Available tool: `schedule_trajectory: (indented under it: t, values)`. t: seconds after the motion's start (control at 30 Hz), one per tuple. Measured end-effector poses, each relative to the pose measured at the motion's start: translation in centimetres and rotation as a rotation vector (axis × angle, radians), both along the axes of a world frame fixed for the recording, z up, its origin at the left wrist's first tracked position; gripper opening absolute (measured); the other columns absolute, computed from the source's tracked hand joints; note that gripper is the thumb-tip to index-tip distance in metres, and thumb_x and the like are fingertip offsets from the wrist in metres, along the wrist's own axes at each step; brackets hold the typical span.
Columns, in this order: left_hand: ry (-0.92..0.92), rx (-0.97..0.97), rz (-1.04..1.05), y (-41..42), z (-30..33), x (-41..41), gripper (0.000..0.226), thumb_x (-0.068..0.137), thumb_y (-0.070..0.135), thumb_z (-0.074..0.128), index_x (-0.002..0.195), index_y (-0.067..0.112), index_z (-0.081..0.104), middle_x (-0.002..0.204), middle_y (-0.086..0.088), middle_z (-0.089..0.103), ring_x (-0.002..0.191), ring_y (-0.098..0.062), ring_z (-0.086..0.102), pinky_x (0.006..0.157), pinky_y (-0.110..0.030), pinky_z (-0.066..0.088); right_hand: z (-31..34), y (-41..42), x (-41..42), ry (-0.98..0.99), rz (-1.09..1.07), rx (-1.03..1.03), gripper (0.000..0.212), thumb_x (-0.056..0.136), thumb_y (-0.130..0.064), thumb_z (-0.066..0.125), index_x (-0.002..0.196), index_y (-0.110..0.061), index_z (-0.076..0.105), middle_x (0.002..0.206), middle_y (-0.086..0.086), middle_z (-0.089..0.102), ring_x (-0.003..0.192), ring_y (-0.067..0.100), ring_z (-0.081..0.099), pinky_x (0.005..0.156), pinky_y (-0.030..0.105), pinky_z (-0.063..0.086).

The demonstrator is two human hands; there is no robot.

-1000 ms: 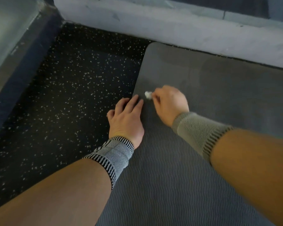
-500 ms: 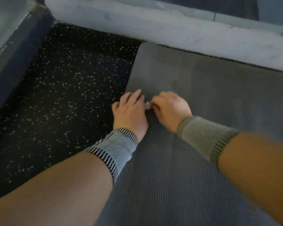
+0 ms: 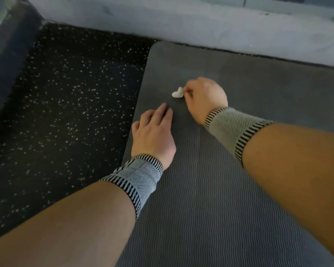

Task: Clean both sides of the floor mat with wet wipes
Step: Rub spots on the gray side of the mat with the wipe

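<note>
Grey floor mat (image 3: 229, 189), wavy ribbed texture, flat on black speckled floor (image 3: 66, 112), its far edge near a pale wall base (image 3: 181, 22). My left hand (image 3: 152, 133) lies flat on the mat's left edge, fingers straight, close together. My right hand (image 3: 204, 97) curls around a small balled white wet wipe (image 3: 177, 92), pinching it against the mat. Right fingertips hidden under the hand; mat cut off at the frame's bottom and right.
</note>
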State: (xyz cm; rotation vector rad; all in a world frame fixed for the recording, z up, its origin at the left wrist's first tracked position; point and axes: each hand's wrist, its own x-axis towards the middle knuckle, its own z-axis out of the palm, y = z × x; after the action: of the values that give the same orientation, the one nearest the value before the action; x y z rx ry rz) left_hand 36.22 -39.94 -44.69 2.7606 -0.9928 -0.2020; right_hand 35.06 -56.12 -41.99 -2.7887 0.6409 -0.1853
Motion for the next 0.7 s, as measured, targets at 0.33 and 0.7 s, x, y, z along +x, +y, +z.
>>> schedule_trajectory:
  t: [0.33,0.7]
  values:
    - [0.012,-0.012,-0.022,0.1,0.3,0.0,0.059,0.09,0.024,0.048,0.146,0.038,0.034,0.157,0.01,0.024,0.136,-0.02,0.02,0.11,-0.044,0.021,0.2,-0.9,-1.1,0.007,0.029,-0.048,0.023,0.095,-0.026,0.045,0.106,-0.016,0.064,0.105,0.008,0.058,0.101,0.029,0.052,0.077,0.035,0.043]
    - [0.018,0.032,-0.037,0.0,0.6,-0.2,0.06,0.09,0.024,0.046,0.146,0.041,0.033,0.156,0.014,0.023,0.136,-0.019,0.019,0.11,-0.047,0.022,0.2,-1.3,-3.8,-0.036,-0.002,-0.024,0.022,0.095,-0.026,0.047,0.099,-0.015,0.066,0.094,0.009,0.059,0.092,0.029,0.052,0.073,0.033,0.041]
